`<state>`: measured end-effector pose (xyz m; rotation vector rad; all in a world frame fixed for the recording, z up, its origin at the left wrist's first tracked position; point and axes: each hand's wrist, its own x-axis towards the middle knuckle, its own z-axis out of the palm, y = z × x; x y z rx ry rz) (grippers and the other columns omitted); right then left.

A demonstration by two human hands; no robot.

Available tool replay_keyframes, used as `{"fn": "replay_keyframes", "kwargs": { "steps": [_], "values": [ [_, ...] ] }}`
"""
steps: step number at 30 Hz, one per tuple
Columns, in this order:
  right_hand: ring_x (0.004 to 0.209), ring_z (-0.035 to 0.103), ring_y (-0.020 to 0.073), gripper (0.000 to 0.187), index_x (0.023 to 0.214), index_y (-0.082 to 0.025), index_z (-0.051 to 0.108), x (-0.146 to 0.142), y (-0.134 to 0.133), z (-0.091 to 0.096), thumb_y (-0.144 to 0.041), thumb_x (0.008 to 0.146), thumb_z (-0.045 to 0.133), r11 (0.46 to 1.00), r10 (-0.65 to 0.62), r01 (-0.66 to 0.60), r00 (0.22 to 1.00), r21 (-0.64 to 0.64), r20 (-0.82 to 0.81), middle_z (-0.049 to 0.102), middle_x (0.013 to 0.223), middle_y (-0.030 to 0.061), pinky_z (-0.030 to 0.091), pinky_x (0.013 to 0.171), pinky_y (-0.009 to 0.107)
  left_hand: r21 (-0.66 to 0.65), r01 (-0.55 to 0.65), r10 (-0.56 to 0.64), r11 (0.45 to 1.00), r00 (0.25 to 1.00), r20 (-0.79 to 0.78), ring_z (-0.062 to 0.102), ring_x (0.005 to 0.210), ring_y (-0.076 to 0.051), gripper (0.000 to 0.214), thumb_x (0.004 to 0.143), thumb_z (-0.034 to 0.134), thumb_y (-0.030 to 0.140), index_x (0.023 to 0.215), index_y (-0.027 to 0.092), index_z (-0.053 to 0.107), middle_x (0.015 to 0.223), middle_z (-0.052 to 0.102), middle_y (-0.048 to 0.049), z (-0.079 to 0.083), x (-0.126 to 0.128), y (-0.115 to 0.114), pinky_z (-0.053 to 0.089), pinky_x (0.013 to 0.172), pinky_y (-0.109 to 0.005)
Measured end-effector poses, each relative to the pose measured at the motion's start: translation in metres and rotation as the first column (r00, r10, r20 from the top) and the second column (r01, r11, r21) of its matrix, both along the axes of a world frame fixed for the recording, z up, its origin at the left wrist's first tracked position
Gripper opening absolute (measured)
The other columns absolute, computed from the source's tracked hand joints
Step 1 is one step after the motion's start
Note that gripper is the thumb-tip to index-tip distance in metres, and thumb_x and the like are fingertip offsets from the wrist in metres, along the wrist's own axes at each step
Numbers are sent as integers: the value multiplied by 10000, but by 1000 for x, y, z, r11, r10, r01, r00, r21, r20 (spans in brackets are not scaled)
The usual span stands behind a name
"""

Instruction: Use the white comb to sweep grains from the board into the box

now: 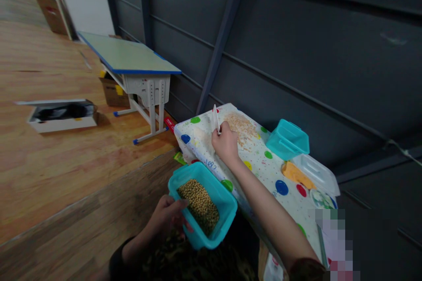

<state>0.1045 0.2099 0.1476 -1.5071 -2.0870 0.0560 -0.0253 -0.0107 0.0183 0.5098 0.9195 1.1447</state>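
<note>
My left hand [169, 213] grips the near left rim of a teal plastic container [227, 197], thumb over the edge. Yellowish soybeans [199, 204] lie in its bottom, and it is held beside the table's front edge. Over the table, my right hand [227, 141] is closed on a thin white flat tool [215, 118] that stands upright from the fingers; its exact kind is unclear. Just beyond that hand, pale flakes or grains [242, 127] are spread on the white tablecloth with coloured dots [257, 171].
At the table's back right stand a second teal container [290, 140], a clear lid [318, 173] and an orange cloth [296, 175]. A dark panelled wall [296, 52] runs behind. Left are a green-topped desk [132, 55] and an open white box [64, 116] on the floor.
</note>
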Motion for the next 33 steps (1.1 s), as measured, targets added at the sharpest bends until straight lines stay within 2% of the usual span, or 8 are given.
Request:
{"fn": "replay_keyframes", "kwargs": {
  "steps": [4, 7, 10, 14, 20, 24, 29, 33],
  "values": [
    [829, 730, 280, 81, 1119, -205, 679, -12, 4, 7, -180, 1077, 614, 999, -20, 20, 1000, -32, -9, 787, 906, 98, 405, 719, 324, 12, 2, -2, 1000, 1000, -12, 728, 458, -203, 558, 802, 1001, 546, 461, 223, 699, 541, 801, -109, 1, 0, -1, 549, 425, -277],
    [833, 711, 282, 72, 1044, -227, 657, -6, 4, 15, -188, 1061, 599, 999, -22, 21, 998, -26, -54, 770, 891, 89, 395, 731, 332, 18, 8, -8, 1000, 1000, -20, 730, 460, -210, 556, 814, 976, 556, 465, 230, 691, 550, 807, -117, -4, 1, 0, 551, 418, -280],
    [813, 684, 272, 124, 918, -277, 574, 17, 3, 27, -223, 1019, 622, 1000, -21, 23, 991, 15, -131, 720, 832, 47, 390, 749, 338, 20, -16, 17, 1000, 999, -31, 735, 458, -225, 538, 779, 972, 591, 477, 223, 722, 541, 801, -125, -16, 5, 3, 536, 393, -277],
    [736, 609, 238, 281, 798, -311, 447, 63, -1, 39, -305, 949, 684, 998, -36, 48, 974, 51, -224, 619, 721, -19, 387, 745, 336, 23, -56, 57, 998, 997, -44, 628, 329, -213, 626, 655, 966, 689, 365, 243, 634, 409, 689, -126, -32, 13, 10, 447, 295, -278],
    [690, 585, 227, 252, 787, -310, 481, 105, -13, 20, -400, 909, 683, 992, -95, 117, 945, 53, -313, 628, 715, -14, 385, 702, 333, 24, -93, 94, 995, 994, -49, 612, 312, -206, 641, 659, 965, 685, 353, 246, 612, 432, 709, -134, -37, 16, 12, 405, 273, -267],
    [694, 629, 242, 221, 819, -314, 476, 91, -17, 5, -371, 965, 631, 997, 9, 9, 977, 80, -213, 643, 699, 1, 411, 697, 322, 16, -88, 89, 996, 993, -71, 620, 322, -208, 597, 651, 1017, 640, 398, 234, 661, 401, 675, -95, -26, 11, 9, 428, 295, -274],
    [737, 713, 270, 83, 948, -284, 588, 58, -11, -5, -271, 1029, 575, 989, 148, -148, 989, -9, 23, 726, 775, 45, 407, 690, 309, 23, -38, 39, 999, 998, -48, 701, 430, -213, 556, 759, 1022, 528, 441, 240, 667, 461, 721, -85, -8, 0, 2, 503, 389, -274],
    [751, 735, 269, 89, 976, -276, 602, 53, -11, -14, -250, 1051, 563, 982, 191, -190, 980, -12, 57, 740, 791, 53, 406, 686, 300, 29, -46, 47, 999, 997, -53, 691, 412, -217, 553, 743, 1024, 551, 442, 241, 679, 449, 711, -88, -9, 0, 4, 496, 377, -280]
  ]
}}
